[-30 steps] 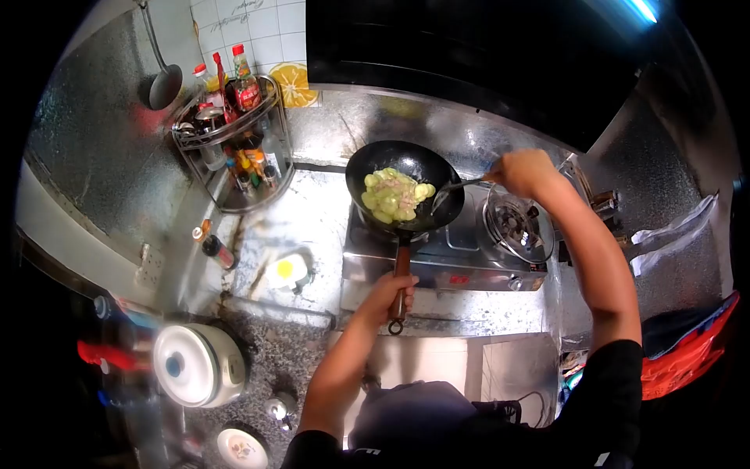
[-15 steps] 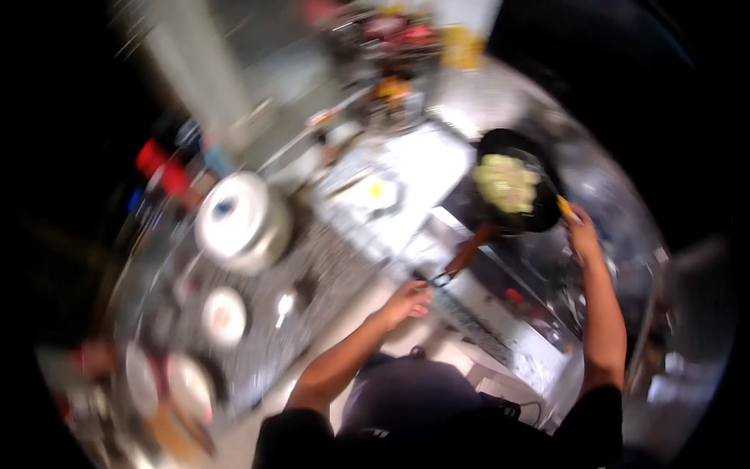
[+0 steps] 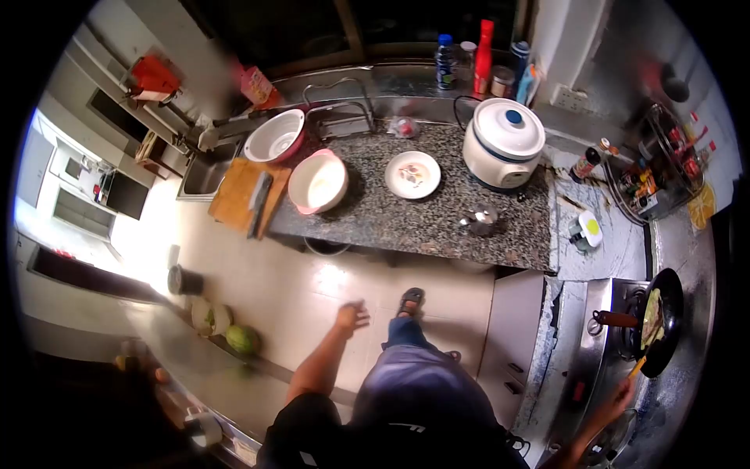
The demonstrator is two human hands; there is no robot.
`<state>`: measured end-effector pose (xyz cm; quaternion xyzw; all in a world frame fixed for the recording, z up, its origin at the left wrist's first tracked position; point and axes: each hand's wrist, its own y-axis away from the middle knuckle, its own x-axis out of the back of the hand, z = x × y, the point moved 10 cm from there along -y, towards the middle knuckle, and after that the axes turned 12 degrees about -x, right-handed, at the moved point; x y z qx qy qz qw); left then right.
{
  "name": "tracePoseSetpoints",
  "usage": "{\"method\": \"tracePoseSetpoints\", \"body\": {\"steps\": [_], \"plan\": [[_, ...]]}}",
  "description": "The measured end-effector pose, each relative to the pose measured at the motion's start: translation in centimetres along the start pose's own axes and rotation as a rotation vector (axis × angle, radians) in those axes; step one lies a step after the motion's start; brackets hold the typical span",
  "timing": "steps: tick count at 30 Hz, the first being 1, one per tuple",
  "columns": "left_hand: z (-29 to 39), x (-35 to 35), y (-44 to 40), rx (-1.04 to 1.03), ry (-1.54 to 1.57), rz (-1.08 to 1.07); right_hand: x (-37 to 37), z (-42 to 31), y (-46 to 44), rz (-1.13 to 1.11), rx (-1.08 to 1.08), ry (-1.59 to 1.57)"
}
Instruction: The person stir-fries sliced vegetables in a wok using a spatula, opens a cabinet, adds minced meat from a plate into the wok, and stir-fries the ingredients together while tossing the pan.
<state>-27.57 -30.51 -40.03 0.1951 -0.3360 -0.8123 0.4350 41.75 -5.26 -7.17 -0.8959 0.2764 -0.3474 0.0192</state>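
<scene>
My left hand (image 3: 352, 316) hangs over the floor in front of the counter, fingers apart and holding nothing. At the far right my right hand (image 3: 620, 393) grips the yellow handle of a spatula (image 3: 640, 365), whose head reaches the black wok (image 3: 667, 344). The wok sits on the stove (image 3: 600, 293), its brown handle (image 3: 617, 319) free of any hand and pointing left. Pale green slices with pinkish bits, the food (image 3: 651, 316), lie inside the wok.
The granite counter (image 3: 367, 219) carries a white cooker (image 3: 508, 141), a plate (image 3: 412, 174), a pink-rimmed bowl (image 3: 318, 181), a colander (image 3: 275, 135) and a knife (image 3: 258, 202) on a cutting board (image 3: 230, 191). A watermelon (image 3: 243, 339) is at lower left.
The view has swung left, so the stove now lies at the right edge. My left hand has let go of the wok handle and moved away. My right hand still holds the spatula.
</scene>
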Motion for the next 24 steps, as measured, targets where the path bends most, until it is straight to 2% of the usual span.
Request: {"method": "tracePoseSetpoints", "body": {"steps": [1, 3, 5, 6, 7, 9, 10, 11, 13, 15, 17, 19, 21, 24], "plan": [[2.6, 1.8, -1.2, -0.080, 0.117, 0.009, -1.6, -2.7, 2.5, -0.005, 0.004, -0.002], [7.7, 4.7, -5.2, -0.158, 0.247, -0.009, -8.9, -7.7, 8.0, -0.294, -0.064, -0.020], [15.6, 6.5, -7.6, -0.314, 0.313, 0.088, -14.5, -6.7, 12.3, -0.477, -0.001, -0.085], [18.1, 7.4, -10.7, -0.359, 0.362, 0.019, -16.4, -9.9, 15.3, -0.537, 0.001, -0.036], [21.2, 7.6, -11.9, -0.365, 0.375, 0.083, -18.2, -13.2, 18.5, -0.583, -0.002, 0.017], [27.5, 5.1, -12.5, -0.379, 0.392, -0.084, -21.9, -13.9, 23.3, -0.656, -0.007, 0.089], [27.2, 4.8, -16.3, -0.313, 0.346, -0.148, -23.6, -13.3, 25.8, -0.664, -0.172, 0.068], [27.4, 5.1, -18.3, -0.248, 0.294, -0.194, -25.0, -14.2, 28.5, -0.652, -0.191, 0.084], [27.2, 5.8, -20.0, -0.276, 0.353, -0.084, -27.9, -17.7, 32.8, -0.720, -0.051, 0.174], [27.4, 5.2, -19.7, -0.234, 0.317, -0.161, -29.6, -20.5, 37.5, -0.733, -0.105, 0.114], [28.7, 3.7, -20.8, -0.402, 0.503, -0.215, -32.2, -24.3, 41.8, -0.842, -0.056, 0.183], [30.2, 4.2, -19.8, -0.382, 0.412, -0.096, -34.4, -27.6, 44.6, -0.857, -0.009, 0.143], [31.0, 4.7, -18.8, -0.299, 0.354, -0.168, -36.0, -30.9, 47.4, -0.852, 0.113, 0.216], [34.1, 8.7, -18.2, -0.326, 0.313, -0.238, -38.6, -34.1, 51.5, -0.888, 0.112, 0.188]]}}
